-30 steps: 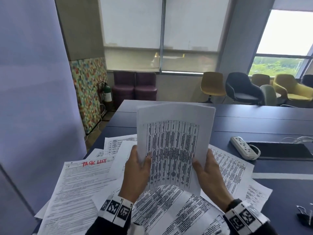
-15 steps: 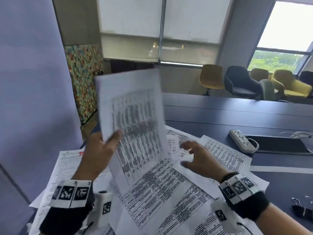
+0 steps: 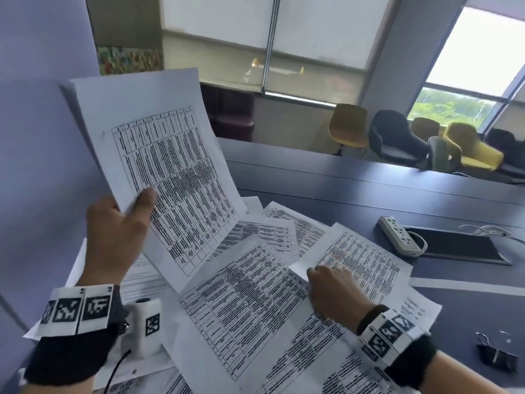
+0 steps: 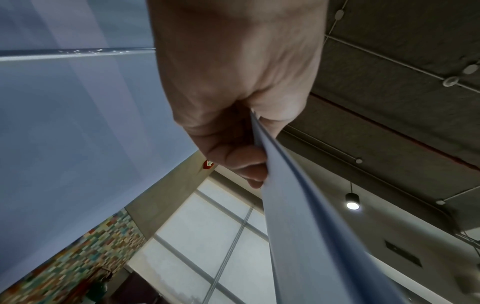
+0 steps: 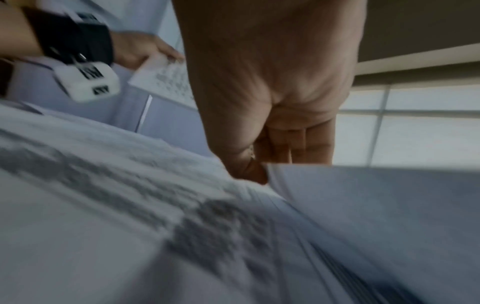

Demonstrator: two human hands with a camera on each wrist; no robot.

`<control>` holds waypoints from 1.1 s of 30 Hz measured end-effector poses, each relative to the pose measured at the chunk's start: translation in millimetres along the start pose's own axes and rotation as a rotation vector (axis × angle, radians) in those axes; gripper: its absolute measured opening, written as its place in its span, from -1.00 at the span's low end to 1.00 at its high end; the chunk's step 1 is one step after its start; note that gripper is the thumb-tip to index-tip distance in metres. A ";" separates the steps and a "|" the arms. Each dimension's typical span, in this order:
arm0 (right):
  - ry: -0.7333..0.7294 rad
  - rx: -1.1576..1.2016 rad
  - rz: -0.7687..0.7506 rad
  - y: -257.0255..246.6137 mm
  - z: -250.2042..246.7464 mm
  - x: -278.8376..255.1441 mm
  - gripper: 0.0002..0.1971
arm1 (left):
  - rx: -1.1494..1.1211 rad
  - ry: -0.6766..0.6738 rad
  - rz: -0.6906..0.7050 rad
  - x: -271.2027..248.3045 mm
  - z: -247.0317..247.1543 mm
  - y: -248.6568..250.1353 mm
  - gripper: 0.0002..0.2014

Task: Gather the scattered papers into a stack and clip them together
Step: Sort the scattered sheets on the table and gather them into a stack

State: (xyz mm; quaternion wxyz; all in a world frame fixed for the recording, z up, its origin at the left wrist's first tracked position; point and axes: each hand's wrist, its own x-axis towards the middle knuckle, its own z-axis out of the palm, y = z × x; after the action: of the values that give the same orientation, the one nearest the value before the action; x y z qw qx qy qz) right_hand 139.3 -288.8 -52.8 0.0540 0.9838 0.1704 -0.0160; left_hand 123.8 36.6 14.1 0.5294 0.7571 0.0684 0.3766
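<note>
while left hand (image 3: 113, 237) holds raised sheets (image 3: 159, 166), right hand (image 3: 332, 291) pinches another sheet (image 3: 360, 260).

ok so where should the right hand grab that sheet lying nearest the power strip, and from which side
Best at the near-left corner of the sheet, coming in from the person's side. That corner is raised off the pile, so the right hand can probably slip fingers beneath and pinch it; the far edge by the power strip lies flat. The left hand is holding the gathered papers.
</note>
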 end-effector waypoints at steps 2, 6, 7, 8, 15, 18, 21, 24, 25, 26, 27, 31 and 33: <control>0.072 0.037 -0.013 -17.7 -14.5 -6.4 -0.77 | 0.040 0.023 0.002 5.8 -6.8 0.3 -0.49; 0.088 0.193 -0.128 -77.7 -48.9 -21.1 -0.86 | 0.027 0.102 0.004 13.6 -18.5 6.5 -0.43; 0.068 0.231 -0.166 -92.6 -54.6 -20.4 -0.88 | 0.007 0.113 0.001 13.7 -21.1 8.2 -0.43; 0.049 0.275 -0.203 -105.7 -57.3 -15.9 -0.89 | 0.003 0.126 -0.004 13.5 -22.7 10.1 -0.44; -0.521 0.545 -0.217 -145.1 -51.5 56.8 -0.59 | 0.026 0.078 0.057 13.3 -29.8 4.2 -0.43; -0.472 0.394 -0.356 -133.5 -52.8 91.2 -0.59 | 0.048 0.063 0.065 18.7 -30.8 -5.8 -0.45; -0.427 0.026 -0.422 -127.7 -41.1 112.9 -0.13 | 0.048 0.046 0.089 24.0 -32.5 -13.2 -0.47; -0.441 -0.068 -0.463 -130.1 -33.2 125.5 0.03 | 0.054 0.039 0.111 26.1 -35.1 -14.1 -0.47; -0.447 -0.083 -0.473 -131.4 -35.1 128.3 0.05 | 0.058 0.044 0.112 26.1 -35.1 -14.0 -0.46; -0.449 -0.107 -0.479 -132.4 -37.6 131.7 0.07 | 0.064 0.051 0.112 26.3 -34.9 -13.2 -0.44; -0.449 -0.134 -0.489 -133.6 -39.1 133.7 0.08 | 0.068 0.052 0.113 26.2 -34.9 -12.8 -0.43; -0.443 -0.132 -0.509 -135.7 -42.6 132.3 -0.05 | 0.054 0.014 0.145 28.3 -33.6 -12.8 -0.45; -0.409 -0.049 -0.484 -136.1 -41.7 125.4 -0.20 | 0.048 0.008 0.150 28.2 -32.9 -13.2 -0.46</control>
State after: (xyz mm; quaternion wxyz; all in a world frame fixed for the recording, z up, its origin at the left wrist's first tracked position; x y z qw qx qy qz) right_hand 212.1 -114.9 -31.4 0.1056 0.8894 0.3857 -0.2217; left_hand 126.5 81.1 22.0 0.4813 0.7709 0.0227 0.4165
